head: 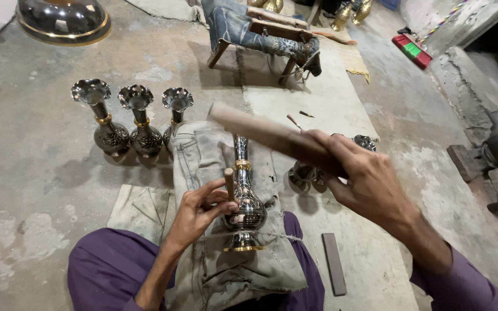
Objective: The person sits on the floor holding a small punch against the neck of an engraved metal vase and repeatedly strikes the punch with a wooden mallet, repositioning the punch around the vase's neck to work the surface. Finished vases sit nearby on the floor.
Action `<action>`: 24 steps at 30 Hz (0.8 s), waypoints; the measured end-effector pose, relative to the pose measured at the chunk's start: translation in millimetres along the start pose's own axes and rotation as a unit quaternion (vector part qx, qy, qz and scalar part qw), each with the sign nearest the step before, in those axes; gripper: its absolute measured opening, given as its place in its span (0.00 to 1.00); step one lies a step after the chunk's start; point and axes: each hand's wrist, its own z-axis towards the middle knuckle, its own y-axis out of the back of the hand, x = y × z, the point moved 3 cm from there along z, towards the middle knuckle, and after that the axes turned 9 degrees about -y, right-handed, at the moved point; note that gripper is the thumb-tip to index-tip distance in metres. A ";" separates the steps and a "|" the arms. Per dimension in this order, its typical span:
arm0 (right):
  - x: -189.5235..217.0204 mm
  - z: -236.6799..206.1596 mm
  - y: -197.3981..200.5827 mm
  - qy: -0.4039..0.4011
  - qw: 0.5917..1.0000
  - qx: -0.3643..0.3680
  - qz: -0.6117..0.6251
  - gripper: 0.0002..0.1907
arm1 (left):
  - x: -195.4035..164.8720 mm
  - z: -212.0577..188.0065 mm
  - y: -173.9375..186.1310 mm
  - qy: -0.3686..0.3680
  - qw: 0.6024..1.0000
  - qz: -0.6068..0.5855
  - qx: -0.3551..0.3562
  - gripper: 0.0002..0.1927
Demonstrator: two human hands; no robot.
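A dark engraved metal vase (pixel 245 207) with gold bands lies on a grey denim cloth (pixel 203 167) over my lap. My left hand (pixel 198 209) pinches a small wooden-handled chisel (pixel 229 182) upright against the vase's body. Raised above the vase, my right hand (pixel 357 170) is shut on a wooden mallet stick (pixel 260 131), blurred by motion. The vase's flared mouth is hidden behind the stick.
Three similar vases (pixel 109 133) (pixel 143 135) (pixel 175 109) stand in a row on the concrete floor at left. Another vase (pixel 304 173) lies behind my right hand. A flat dark bar (pixel 334 263) lies by my right knee. A low wooden stool (pixel 272 31) stands beyond.
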 end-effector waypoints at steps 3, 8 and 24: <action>2.9 3.9 -0.8 0.027 0.999 0.014 -0.036 0.32 | -1.0 1.8 -0.8 0.013 1.000 0.025 0.005 0.23; 8.3 6.7 4.4 -0.001 0.992 -0.042 0.123 0.41 | -3.3 -0.6 -1.1 0.000 1.000 0.027 -0.006 0.26; 23.1 16.7 14.0 0.102 0.991 -0.075 0.039 0.32 | 34.2 -33.0 -5.6 -0.108 0.991 0.007 -0.082 0.21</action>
